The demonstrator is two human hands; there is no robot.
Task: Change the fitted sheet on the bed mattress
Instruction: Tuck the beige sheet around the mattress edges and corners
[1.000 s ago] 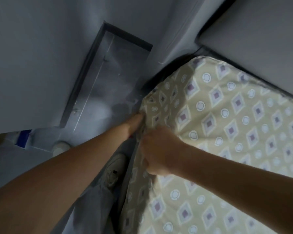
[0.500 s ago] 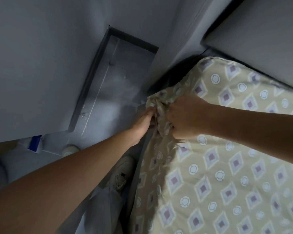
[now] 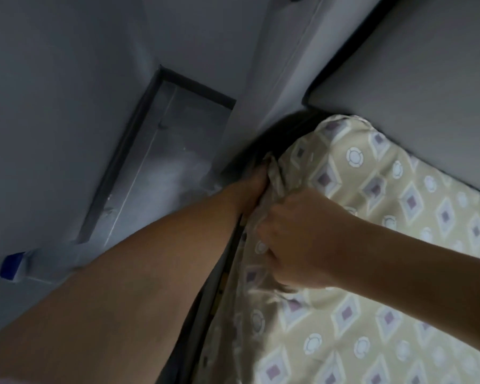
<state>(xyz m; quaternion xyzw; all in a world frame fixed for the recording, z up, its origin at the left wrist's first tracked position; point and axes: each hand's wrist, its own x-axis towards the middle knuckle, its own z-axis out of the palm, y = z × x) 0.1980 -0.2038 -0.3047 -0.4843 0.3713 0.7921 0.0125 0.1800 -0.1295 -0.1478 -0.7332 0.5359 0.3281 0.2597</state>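
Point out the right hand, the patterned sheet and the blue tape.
right hand [image 3: 297, 242]: head view, back of the hand.
patterned sheet [image 3: 372, 314]: head view, flat top.
blue tape [image 3: 11, 266]: head view, its middle.

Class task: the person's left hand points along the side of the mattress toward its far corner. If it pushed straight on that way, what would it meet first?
Probably the bunched patterned sheet at the corner, which the left hand already touches. Beyond lies a dark gap; depth there is unclear.

Left hand [image 3: 251, 194] reaching forward on a straight bare arm, fingers hidden, right hand [image 3: 297, 242] curled, knuckles up
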